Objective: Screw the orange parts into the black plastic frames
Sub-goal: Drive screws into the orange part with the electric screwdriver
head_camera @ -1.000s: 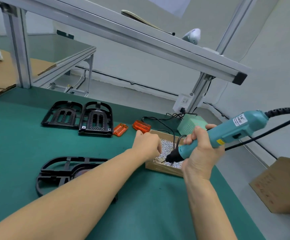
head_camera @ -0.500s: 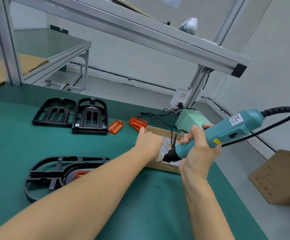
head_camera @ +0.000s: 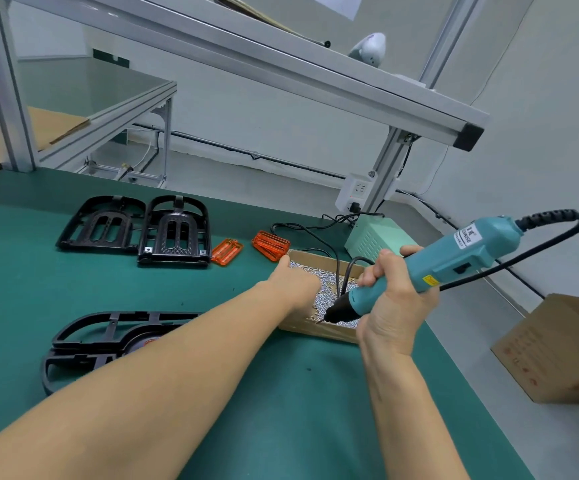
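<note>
Head view. We record the right hand (head_camera: pixel 393 299) wrapped around the teal electric screwdriver (head_camera: pixel 430 268), fingers curled fully round its lower barrel. The tool's long axis runs from upper right to lower left, cable end raised toward the right, bit tip pointing down-left over the cardboard screw box (head_camera: pixel 319 332). The left hand (head_camera: pixel 293 280) reaches into that box with its back toward the camera; we cannot tell how far its fingers are curled or whether they hold a screw.

On the green bench mat (head_camera: pixel 281 410) we note one large black frame (head_camera: pixel 101 344) lying flat near the left forearm, long axis roughly left to right, an orange part seated inside it but mostly hidden by the arm. Two smaller black frames (head_camera: pixel 174 232) lie side by side at the far left, arched ends pointing away from us. Just to their right lie two loose orange parts (head_camera: pixel 227 251), one flat beside the frames, the other (head_camera: pixel 270 244) touching the box's far corner. A pale green power unit (head_camera: pixel 374 237) stands behind the box.
</note>
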